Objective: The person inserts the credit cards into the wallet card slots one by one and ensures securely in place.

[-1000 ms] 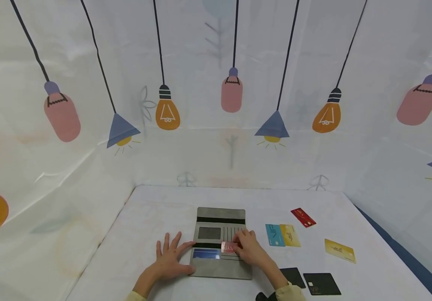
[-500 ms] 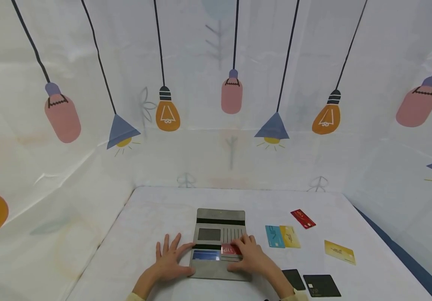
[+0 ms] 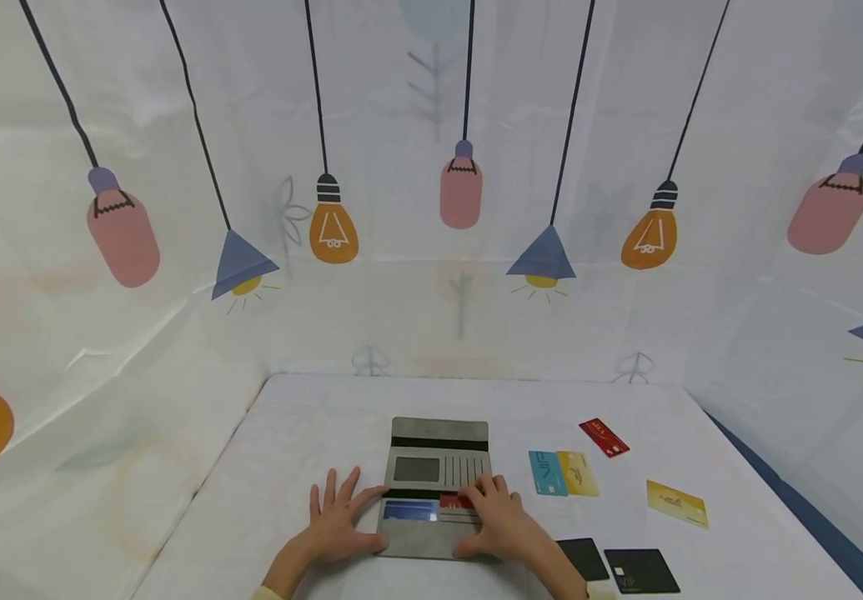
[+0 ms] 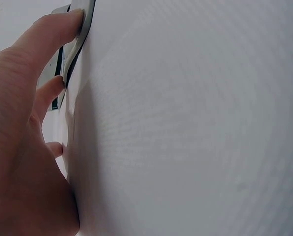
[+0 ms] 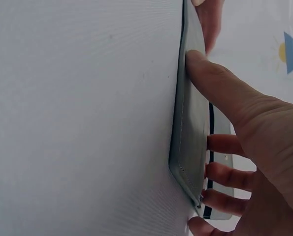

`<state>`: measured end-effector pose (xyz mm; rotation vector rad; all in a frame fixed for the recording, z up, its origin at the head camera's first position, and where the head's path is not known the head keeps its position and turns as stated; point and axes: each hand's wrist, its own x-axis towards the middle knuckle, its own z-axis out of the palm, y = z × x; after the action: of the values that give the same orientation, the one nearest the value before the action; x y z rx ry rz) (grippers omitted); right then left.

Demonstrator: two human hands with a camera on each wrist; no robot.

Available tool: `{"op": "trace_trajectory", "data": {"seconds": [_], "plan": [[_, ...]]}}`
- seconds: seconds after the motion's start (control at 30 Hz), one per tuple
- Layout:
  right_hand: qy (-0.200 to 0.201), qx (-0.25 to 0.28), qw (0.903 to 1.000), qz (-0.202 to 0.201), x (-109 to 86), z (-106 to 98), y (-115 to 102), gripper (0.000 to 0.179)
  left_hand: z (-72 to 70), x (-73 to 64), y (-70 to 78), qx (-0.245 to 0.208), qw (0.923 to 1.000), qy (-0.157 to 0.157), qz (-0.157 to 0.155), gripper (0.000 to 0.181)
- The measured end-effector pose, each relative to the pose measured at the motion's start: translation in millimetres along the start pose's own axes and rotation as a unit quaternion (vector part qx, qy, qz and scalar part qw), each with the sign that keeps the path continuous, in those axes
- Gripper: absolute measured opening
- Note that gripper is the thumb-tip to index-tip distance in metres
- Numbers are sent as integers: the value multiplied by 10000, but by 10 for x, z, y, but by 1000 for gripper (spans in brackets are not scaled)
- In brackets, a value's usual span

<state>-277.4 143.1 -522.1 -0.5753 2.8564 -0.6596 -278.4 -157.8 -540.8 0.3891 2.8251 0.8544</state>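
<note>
A grey wallet (image 3: 419,546) lies unfolded on the white table. In its lower half a blue card (image 3: 410,510) sits in the left pocket and a red card (image 3: 449,502) in the right, only a strip of the red one showing. My left hand (image 3: 333,521) is spread at the wallet's left edge, thumb and forefinger touching it. With fingertips at the red card, my right hand (image 3: 504,521) rests over the wallet's right side. Its thumb (image 5: 200,64) lies on the wallet near the front edge in the right wrist view.
To the right lie a blue card (image 3: 547,473) beside a yellow card (image 3: 577,473), a red card (image 3: 604,437) and another yellow card (image 3: 677,503). Two black cards (image 3: 583,558) are near my right forearm. A curtain (image 3: 401,317) printed with lamps hangs behind the table.
My right hand has gone from pinching the red card to pressing it with its fingertips, the thumb now on the wallet. Less of the red card shows. My left hand stays put.
</note>
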Motion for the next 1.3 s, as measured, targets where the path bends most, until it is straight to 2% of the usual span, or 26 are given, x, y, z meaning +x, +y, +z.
{"op": "trace_trajectory", "data": {"seconds": [0.3, 0.8, 1.0, 1.3], "plan": [[113, -164, 9998, -48, -38, 23, -4, 69, 7, 9, -3, 84, 10000, 7, -12, 77], [467, -1074, 9927, -292, -104, 31, -66, 68, 12, 6, -30, 92, 9999, 25, 72, 78], [492, -1133, 9919, -292, -101, 34, -68, 68, 11, -1, -21, 76, 9999, 34, 101, 78], [287, -981, 9945, -240, -110, 29, -91, 66, -8, -14, -7, 8, 10000, 29, 92, 78]]}}
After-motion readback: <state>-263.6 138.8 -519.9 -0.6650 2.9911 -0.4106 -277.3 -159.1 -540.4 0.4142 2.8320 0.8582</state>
